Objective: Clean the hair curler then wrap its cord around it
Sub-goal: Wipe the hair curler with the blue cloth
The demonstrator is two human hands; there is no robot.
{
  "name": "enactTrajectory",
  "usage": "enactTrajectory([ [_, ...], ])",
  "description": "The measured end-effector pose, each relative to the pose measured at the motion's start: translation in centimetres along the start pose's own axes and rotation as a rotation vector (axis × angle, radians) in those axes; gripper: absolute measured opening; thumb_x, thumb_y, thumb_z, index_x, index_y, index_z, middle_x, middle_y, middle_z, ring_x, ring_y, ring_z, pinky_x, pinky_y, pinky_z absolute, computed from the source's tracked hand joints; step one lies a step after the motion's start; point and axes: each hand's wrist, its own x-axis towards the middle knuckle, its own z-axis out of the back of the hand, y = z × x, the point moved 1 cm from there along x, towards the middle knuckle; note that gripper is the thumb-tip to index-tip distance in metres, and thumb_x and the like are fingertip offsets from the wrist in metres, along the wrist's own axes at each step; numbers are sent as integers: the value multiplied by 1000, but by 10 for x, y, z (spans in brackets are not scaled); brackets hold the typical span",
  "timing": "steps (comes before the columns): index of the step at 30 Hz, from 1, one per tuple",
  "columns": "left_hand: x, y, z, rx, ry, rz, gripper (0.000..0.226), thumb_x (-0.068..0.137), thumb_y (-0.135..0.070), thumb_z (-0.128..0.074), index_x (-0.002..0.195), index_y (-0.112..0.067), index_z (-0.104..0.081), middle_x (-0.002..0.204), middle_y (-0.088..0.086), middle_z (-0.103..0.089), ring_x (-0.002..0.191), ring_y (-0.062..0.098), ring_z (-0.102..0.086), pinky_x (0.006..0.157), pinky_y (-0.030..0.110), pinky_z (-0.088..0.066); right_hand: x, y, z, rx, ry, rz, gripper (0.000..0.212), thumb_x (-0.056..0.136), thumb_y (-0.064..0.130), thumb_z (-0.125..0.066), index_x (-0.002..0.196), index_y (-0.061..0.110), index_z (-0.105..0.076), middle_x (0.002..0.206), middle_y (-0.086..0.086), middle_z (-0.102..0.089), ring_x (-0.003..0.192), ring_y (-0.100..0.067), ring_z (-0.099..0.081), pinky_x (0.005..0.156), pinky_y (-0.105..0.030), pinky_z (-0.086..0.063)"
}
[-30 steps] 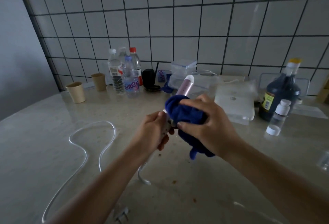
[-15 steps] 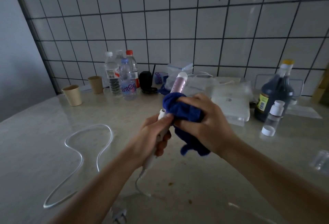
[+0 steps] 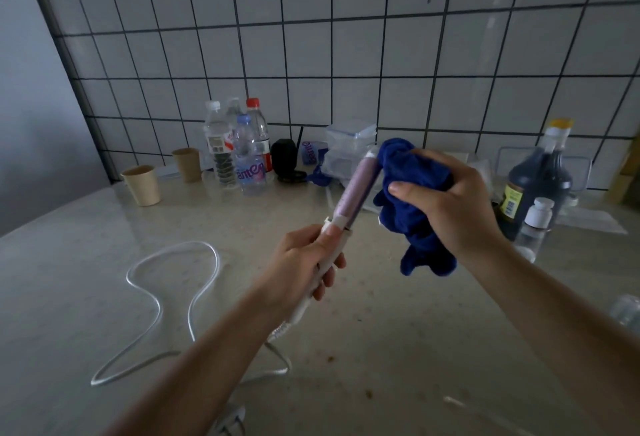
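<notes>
The hair curler (image 3: 356,189) is held up over the counter (image 3: 381,349), tilted away. Its white handle is wrapped by the curled fingers of the left hand (image 3: 304,262), so the pink barrel is left bare for wiping. The blue cloth (image 3: 412,193) is bunched in the clenched right hand (image 3: 446,203) and set against the barrel's far end: cleaning, it is judged, with winding not yet begun. The cord (image 3: 156,297) is trailed from the handle down into loose loops at the left, partly hidden by the forearm. Water bottles (image 3: 249,155), paper cups (image 3: 142,184) and a dark bottle (image 3: 540,186) are ranged along the wall, well apart from those loops.
</notes>
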Motion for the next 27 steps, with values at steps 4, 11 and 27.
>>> enactTrajectory([
  [4,-5,-3,-7,-109,105,8,56,95,-42,-54,110,12,-59,79,12,-64,53,16,-49,42,26,-40,1,9,6,-39,29,62,35,87,21,-81,105,50,-77,100,11,-80,92,-6,-76,79,-18,-59],
  [11,-11,-15,-2,-92,164,-11,62,100,-44,-51,119,15,-53,80,11,-62,53,16,-48,41,25,-41,6,22,16,-144,139,103,40,82,31,-79,113,57,-73,102,12,-79,94,-5,-75,87,-31,-58],
  [27,-8,-2,-2,-213,85,60,59,94,-47,-47,118,5,-59,80,13,-60,48,12,-44,39,24,-35,-10,14,-11,-192,437,-53,46,80,32,-87,113,54,-65,98,14,-58,82,-5,-63,77,-28,-49],
])
